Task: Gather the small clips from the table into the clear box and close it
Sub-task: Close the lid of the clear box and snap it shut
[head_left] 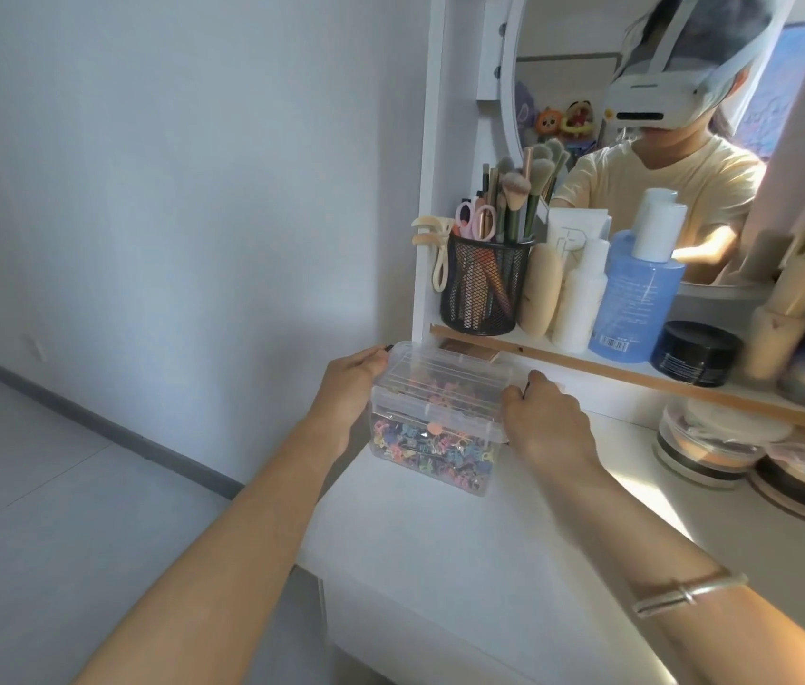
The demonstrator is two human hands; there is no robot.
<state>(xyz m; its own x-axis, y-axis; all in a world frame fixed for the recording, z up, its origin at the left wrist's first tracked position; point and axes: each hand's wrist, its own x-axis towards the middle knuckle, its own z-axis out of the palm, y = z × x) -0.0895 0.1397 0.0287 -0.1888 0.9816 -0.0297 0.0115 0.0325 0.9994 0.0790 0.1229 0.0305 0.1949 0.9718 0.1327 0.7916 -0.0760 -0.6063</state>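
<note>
The clear box (432, 440) stands at the far left corner of the white table (464, 546), its ridged clear lid (444, 383) lying down on top. Several small colourful clips (420, 449) show through its front wall. My left hand (348, 388) grips the box's left side, thumb on the lid's corner. My right hand (546, 420) holds the right side, fingers curled over the lid's right edge. I see no loose clips on the table top.
A shelf (637, 375) behind the box carries a black mesh cup of brushes (484, 284), a blue bottle (637, 299), white bottles and a black jar (696, 353). Round compacts (716, 447) sit at the right. The table's left edge drops to the floor.
</note>
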